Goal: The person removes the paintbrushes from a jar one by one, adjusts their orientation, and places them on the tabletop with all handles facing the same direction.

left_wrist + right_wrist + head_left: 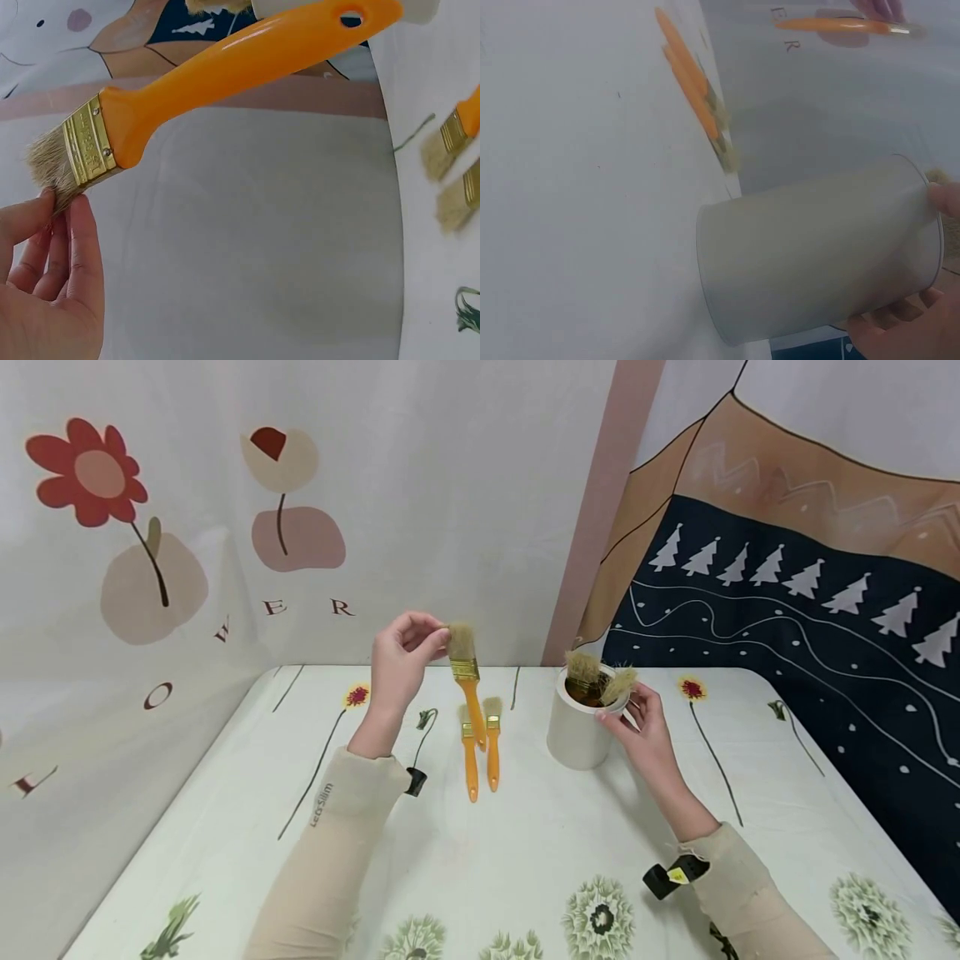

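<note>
My left hand pinches a paintbrush by its pale bristles, with the orange handle pointing down in the head view. A gold ferrule joins handle and bristles. At the rim of a white cylindrical container, my right hand grips the side, thumb in front and fingers behind. Bristle heads of brushes stick up out of the container; their handles are hidden inside. Two smaller paintbrushes lie side by side on the table, below the held one.
The table has a white cloth printed with flowers. Behind it hangs a pale curtain with flower pictures, and at the right a dark cloth with white trees. Each wrist wears a black camera.
</note>
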The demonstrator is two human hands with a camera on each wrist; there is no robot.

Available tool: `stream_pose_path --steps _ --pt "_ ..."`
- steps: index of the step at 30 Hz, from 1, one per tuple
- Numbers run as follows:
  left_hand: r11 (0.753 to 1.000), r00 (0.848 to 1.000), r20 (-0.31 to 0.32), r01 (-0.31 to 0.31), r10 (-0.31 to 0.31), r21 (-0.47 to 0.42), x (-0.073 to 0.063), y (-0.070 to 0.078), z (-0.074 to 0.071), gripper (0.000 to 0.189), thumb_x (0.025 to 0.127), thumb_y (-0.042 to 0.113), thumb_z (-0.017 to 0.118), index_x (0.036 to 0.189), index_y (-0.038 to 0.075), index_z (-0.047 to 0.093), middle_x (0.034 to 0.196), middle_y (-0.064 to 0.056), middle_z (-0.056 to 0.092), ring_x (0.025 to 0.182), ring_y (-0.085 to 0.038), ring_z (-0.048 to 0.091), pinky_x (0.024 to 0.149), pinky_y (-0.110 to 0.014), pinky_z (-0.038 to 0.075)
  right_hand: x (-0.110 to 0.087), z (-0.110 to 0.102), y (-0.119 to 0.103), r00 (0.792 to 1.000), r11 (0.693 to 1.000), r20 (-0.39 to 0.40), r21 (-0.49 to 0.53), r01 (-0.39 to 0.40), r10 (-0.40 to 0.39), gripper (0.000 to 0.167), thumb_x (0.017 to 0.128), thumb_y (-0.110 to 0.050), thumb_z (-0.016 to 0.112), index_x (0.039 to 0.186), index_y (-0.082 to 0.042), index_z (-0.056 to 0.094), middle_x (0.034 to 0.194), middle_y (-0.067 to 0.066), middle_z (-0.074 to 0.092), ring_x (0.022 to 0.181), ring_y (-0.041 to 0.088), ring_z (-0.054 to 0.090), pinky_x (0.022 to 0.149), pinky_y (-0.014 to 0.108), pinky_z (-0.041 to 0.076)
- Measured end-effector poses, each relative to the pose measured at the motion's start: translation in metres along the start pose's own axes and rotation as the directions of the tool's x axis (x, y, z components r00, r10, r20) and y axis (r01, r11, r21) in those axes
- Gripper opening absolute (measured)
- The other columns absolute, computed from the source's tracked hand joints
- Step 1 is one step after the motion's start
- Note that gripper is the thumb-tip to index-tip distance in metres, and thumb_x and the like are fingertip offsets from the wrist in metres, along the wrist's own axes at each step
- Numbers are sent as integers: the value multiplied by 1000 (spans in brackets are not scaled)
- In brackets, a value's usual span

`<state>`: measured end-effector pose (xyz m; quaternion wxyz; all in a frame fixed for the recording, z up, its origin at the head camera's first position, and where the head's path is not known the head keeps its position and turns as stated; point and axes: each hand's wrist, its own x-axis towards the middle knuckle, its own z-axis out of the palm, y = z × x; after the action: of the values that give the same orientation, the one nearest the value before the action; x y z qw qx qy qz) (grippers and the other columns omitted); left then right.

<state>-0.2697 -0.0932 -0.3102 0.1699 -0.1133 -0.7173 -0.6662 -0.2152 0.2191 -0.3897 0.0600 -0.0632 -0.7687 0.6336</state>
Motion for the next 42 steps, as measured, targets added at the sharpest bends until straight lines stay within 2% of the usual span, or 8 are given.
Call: stream_pose_path --steps 4,8,14,20,24,31,36,42 --pt "994 996 30 81 -83 67 5 -11 -8 18 94 10 69 106 -3 64 98 -6 70 83 -4 68 77 -22 62 0 -1 0 1000 1000 -5 -1 3 -3 79 97 -19 65 157 -9 14 165 13 22 154 27 22 127 45 24" --pt "976 983 56 164 -173 146 9 -25 -15 21 96 11 67 110 -3 63 110 -20 69 89 -10 68 79 -23 62 1 -1 -1 1000 1000 -9 1 8 -8 79 97 -18 65 156 -9 14 165 14 21 154 28 22 126 46 24" --pt "930 948 66 291 -312 225 12 -47 -24 21 97 14 65 113 -1 63 116 -19 67 96 -17 68 84 -24 61 1 0 1 1000 1000 -12 4 7 -7 77 97 -17 65 156 -9 15 164 14 23 154 28 22 126 46 25" --pt "872 905 47 392 -423 295 14 -70 -28 22 97 16 66 112 1 64 114 -17 68 80 -7 67 77 -19 61 1 0 2 1000 1000 -13 6 -1 2 77 97 -16 64 156 -9 15 165 14 22 154 28 22 126 46 24" --pt "841 886 29 429 -463 330 14 -85 -31 20 96 15 67 110 0 65 110 -18 70 71 -3 64 73 -19 61 1 0 1 1000 1000 -12 7 2 -2 77 98 -17 64 156 -9 15 165 14 21 154 28 21 127 47 24" --pt "793 857 -12 481 -514 373 14 -107 -31 19 95 16 68 107 2 67 107 -16 72 75 -11 69 89 -38 61 0 0 -1 1000 1000 -15 12 22 -22 76 97 -16 65 156 -8 16 165 15 22 154 30 21 126 48 24" --pt "766 841 -33 507 -540 395 9 -118 -30 18 96 17 68 106 3 68 103 -13 71 80 -15 70 86 -35 62 0 1 0 1000 1000 -17 8 -1 1 77 97 -17 65 156 -9 16 165 15 22 154 29 22 126 47 24" --pt "753 822 -20 530 -569 390 3 -127 -29 18 96 16 66 106 1 67 98 -12 70 77 -13 67 78 -28 62 1 2 2 1000 1000 -14 7 2 -2 76 97 -16 66 155 -9 17 164 15 23 154 29 22 126 48 25"
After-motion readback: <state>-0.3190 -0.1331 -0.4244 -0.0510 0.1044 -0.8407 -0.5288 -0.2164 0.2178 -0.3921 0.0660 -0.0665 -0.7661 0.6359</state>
